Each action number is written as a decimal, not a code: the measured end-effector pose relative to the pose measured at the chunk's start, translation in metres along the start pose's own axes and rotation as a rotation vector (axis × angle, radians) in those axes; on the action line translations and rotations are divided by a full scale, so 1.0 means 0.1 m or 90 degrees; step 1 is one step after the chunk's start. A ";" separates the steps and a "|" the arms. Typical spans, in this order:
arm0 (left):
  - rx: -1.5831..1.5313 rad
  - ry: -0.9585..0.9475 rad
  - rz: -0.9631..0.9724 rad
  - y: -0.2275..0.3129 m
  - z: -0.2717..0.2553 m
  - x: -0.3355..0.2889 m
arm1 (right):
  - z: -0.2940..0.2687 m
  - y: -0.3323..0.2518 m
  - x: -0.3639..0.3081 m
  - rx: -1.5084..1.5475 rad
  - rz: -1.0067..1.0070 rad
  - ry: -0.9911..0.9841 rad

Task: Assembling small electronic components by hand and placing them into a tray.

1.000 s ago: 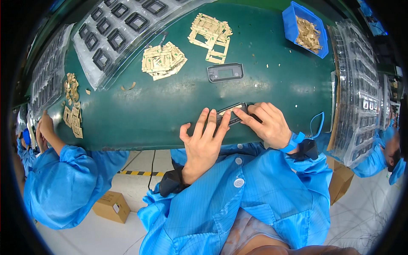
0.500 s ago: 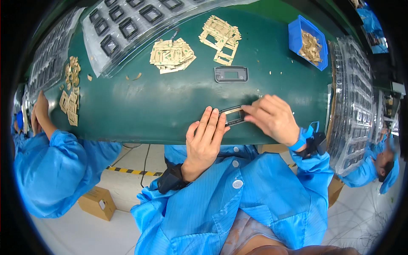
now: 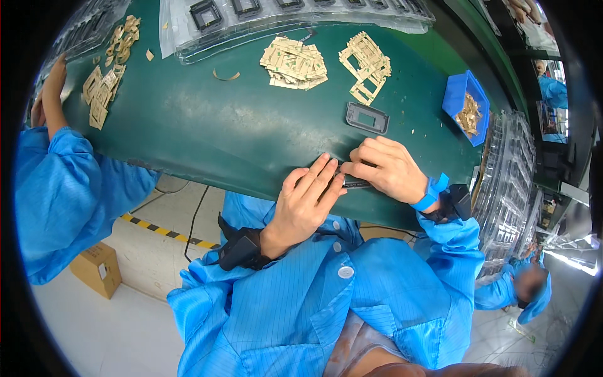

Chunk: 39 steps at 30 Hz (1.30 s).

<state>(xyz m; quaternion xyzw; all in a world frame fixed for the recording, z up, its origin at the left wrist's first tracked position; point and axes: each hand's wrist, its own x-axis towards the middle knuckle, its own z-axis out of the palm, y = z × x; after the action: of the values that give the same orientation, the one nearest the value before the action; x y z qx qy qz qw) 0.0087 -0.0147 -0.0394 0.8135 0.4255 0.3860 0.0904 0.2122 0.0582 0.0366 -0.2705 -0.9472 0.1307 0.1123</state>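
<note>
A small black rectangular frame lies on the green table near its front edge, mostly hidden beneath my hands. My left hand rests flat over its left part, fingers stretched out and slightly apart. Over its far side, my right hand has thumb and index finger pinched close to the left fingertips; what they grip, if anything, is hidden. Just beyond my right hand sits a grey housing with a rectangular window. Farther back are two piles of tan adhesive cut-outs, one solid pile and one of open frames.
A blue bin with tan scraps stands at the right. Clear trays are stacked beyond the right edge; another tray with black frames lies at the back. At left, a co-worker's arm is near more tan pieces.
My right hand has moved left along the black frame, from its right end to beside my left fingertips. The whole view has shifted and tilted.
</note>
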 end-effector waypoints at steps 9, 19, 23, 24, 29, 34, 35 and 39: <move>-0.020 -0.010 0.007 -0.02 -0.01 0.02 | -0.10 0.03 0.15 0.020 -0.043 -0.069; -0.004 -0.015 -0.001 0.00 -0.03 0.03 | -0.01 -0.02 0.14 -0.093 -0.049 -0.091; -0.007 -0.020 0.001 -0.01 -0.02 0.03 | 0.05 0.02 0.02 -0.057 -0.001 -0.042; -0.009 -0.022 -0.006 -0.01 -0.02 0.03 | 0.04 0.03 -0.01 -0.037 0.028 -0.037; -0.027 -0.030 -0.008 0.00 -0.03 0.08 | -0.23 0.11 -0.31 -0.003 0.114 -0.015; -0.090 -0.055 -0.046 0.02 -0.12 0.15 | -0.80 0.39 -1.00 -0.193 0.405 0.304; -0.105 -0.058 -0.049 0.02 -0.12 0.15 | -0.87 0.47 -1.14 -0.251 0.511 0.432; -0.136 -0.107 -0.064 0.01 -0.22 0.17 | -0.93 0.95 -1.60 -0.286 0.581 0.506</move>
<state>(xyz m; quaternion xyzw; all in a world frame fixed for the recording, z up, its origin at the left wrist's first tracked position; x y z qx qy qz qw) -0.0007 -0.0063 -0.0146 0.8061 0.4134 0.3548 0.2311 0.4168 0.0671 0.0720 -0.6910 -0.6272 -0.1464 0.3282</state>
